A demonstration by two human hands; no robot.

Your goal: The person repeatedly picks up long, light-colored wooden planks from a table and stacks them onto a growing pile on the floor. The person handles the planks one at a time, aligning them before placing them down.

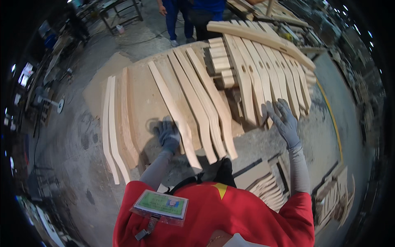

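Observation:
My left hand [168, 135], in a grey glove, is over the wooden board [142, 94] with its fingers stretched out. Right beside it lies a long, curved wooden slat [173, 108]. My right hand [286, 125], gloved the same way, reaches to the near ends of a row of slats with mortise slots [263, 76]. Its fingers are spread and touch the slat ends; I see no grip closed round one. Three more curved slats [201, 105] lie side by side between my hands.
Several slats [112, 127] lie along the board's left edge. One slat [263, 40] rests crosswise over the slotted row, which sits on stacked wood blocks [220, 57]. A person in blue trousers [175, 20] stands beyond the board. Curved wood parts [269, 191] are stacked low at my right.

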